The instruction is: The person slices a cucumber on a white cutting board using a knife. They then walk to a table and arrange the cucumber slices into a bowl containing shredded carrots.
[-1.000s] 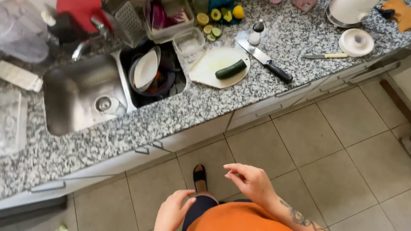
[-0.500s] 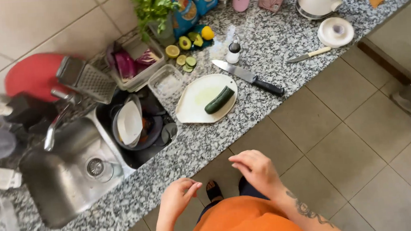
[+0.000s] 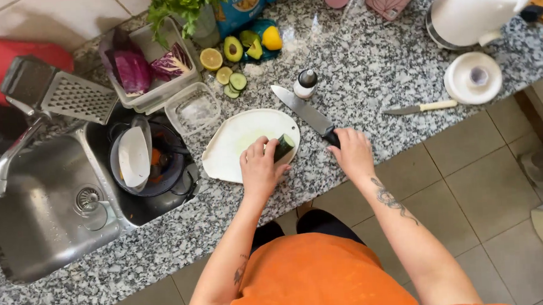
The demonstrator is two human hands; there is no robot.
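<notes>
Green and stubby, the dark-skinned cucumber piece point(image 3: 283, 147) lies on the white oval plastic cutting board point(image 3: 234, 149) near the middle of the grey speckled granite tabletop point(image 3: 366, 61), and my left hand point(image 3: 261, 169), which hung empty over the floor a second ago, now rests on it with fingers curled over its near end. My right hand point(image 3: 351, 152) has come up too, fingers closed around the black handle of the large steel kitchen knife point(image 3: 307, 115), whose blade lies flat, pointing far-left. Both hands have reached their things, so I judge cutting is about to begin.
</notes>
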